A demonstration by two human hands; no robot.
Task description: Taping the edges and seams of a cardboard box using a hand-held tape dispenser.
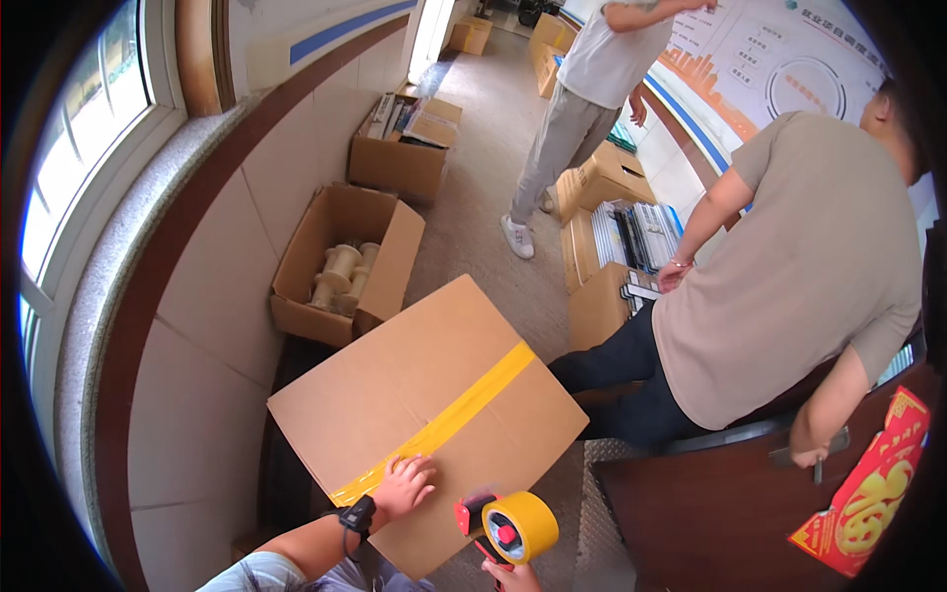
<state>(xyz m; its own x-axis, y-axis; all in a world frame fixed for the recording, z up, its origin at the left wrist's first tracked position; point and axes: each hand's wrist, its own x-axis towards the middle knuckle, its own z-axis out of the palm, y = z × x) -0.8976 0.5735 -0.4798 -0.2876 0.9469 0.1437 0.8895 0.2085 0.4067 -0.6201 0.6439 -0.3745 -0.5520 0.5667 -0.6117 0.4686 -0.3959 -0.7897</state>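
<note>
A large brown cardboard box [395, 375] stands tilted across in front of me, with a strip of yellow tape [464, 403] running along its top. My left hand [405, 485] rests on the box beside the near end of that strip, fingers spread; a black device is strapped to the wrist. At the box's near right corner, my right hand [511, 575] grips the handle of a red tape dispenser [472, 513]. The dispenser carries a thick yellow tape roll [528, 525]. Only part of the right hand shows at the lower edge.
An open box of cream spools [340, 276] and another packed box [404, 148] line the left wall. A person in a brown shirt [789, 266] stands close right, holding a dark door's handle [814, 459]. Another person [592, 89] stands farther off near boxes of files [636, 237].
</note>
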